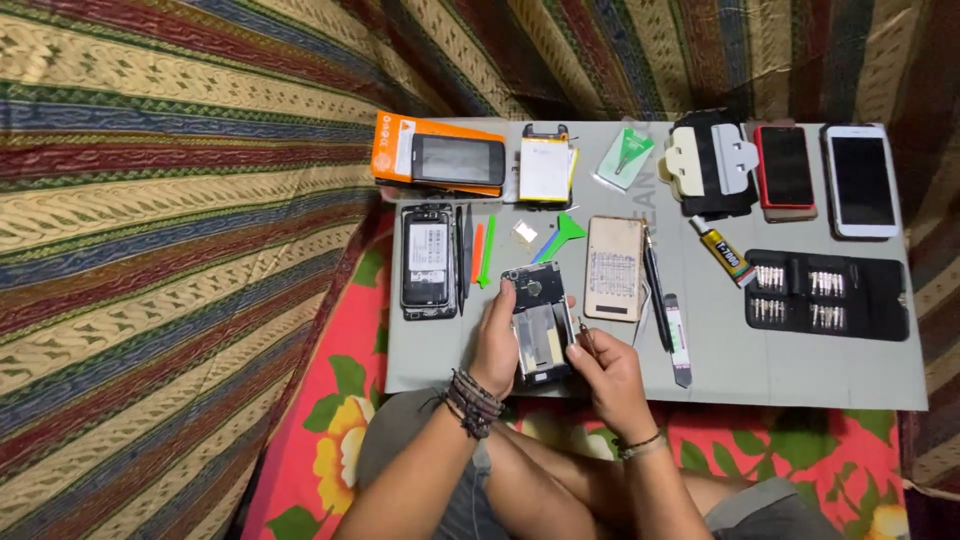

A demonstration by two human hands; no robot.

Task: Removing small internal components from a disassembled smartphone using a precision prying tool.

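A grey work mat (800,370) lies over striped and floral cloth. The left hand (497,345) grips an opened black phone body (538,322) above the mat's near edge; the right hand (606,372) pinches a thin metal tool (583,333) beside it.

The single head-worn camera looked steeply down from above the seated person's lap at middling range, facing toward twelve o'clock over the grey surface (800,370), with striped cloth (150,250) filling nine o'clock.
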